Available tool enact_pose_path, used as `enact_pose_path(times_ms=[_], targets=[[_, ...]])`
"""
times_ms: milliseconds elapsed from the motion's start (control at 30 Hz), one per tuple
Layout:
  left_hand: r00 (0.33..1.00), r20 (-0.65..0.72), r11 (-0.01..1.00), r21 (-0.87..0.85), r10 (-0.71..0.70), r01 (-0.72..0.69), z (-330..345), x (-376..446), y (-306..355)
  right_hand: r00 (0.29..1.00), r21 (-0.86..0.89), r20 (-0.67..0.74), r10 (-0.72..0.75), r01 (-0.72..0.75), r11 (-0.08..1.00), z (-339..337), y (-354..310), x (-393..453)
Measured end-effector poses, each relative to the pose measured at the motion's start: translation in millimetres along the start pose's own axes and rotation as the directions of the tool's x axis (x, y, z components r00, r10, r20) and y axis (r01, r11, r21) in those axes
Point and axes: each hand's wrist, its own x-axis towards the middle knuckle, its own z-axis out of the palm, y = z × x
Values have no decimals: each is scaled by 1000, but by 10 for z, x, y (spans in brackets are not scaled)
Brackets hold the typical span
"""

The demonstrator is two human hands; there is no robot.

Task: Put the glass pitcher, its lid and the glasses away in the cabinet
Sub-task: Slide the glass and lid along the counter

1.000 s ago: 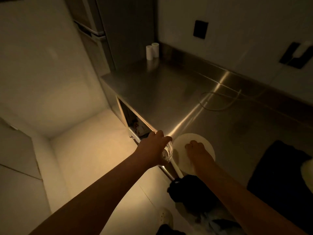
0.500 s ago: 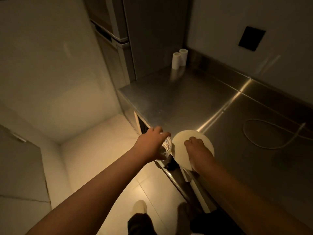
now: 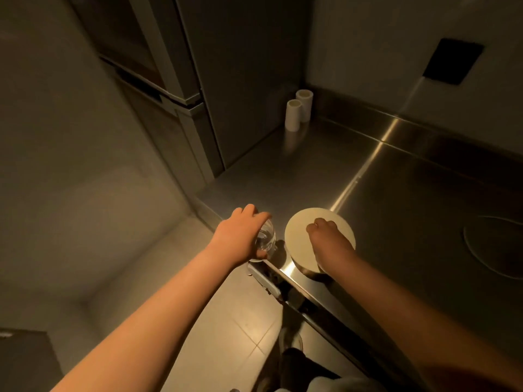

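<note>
Left hand: the left hand (image 3: 239, 236) is wrapping its fingers over a clear glass (image 3: 266, 240) from above and gripping it at the front edge of the steel counter (image 3: 410, 193).
Right hand: the right hand (image 3: 328, 236) is lying on top of the round pale lid (image 3: 297, 236) with its fingers curled down onto it; whether it is gripping or only pressing I cannot tell.
Glass and lid: they are sitting just beside each other, glass to the left, a narrow gap showing between them.
Counter back corner: two white rolls (image 3: 298, 111) are standing upright, touching, against the tall grey cabinet (image 3: 240, 66).
Counter right: a thin cable loop (image 3: 475, 256) is lying flat.
Wall: a dark plate (image 3: 451, 62) is sitting above the counter.
</note>
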Motion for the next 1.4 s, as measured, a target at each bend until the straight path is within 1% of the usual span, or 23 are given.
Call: enact_pose_path(times_ms=[200,400,500,667,833,1000,1233,1400], targets=[[999,-2,999,19,38,-38,-35,596,-317,999,0,11,37,-37,999,-95,27,663],[993,37,994,5,111,-112,-51,1090,-512,988,17,38,151,-152,988,-142,147,1070],[984,63,986,0,169,-170,-37,1287,-591,975,37,23,219,-220,975,-151,207,1192],[955,120,963,-12,270,-270,14,1551,-640,940,146,7,341,-339,930,-97,272,1259],[929,156,942,-41,335,-333,59,1741,-642,912,217,6,410,-401,890,-14,279,1267],[918,156,931,-50,365,-362,151,1851,-699,900,249,35,434,-428,869,48,245,1290],[896,173,911,-35,410,-410,195,1928,-761,880,250,44,474,-469,847,137,182,1363],[891,178,907,-32,418,-419,211,1981,-795,869,273,14,495,-480,834,167,152,1373]])
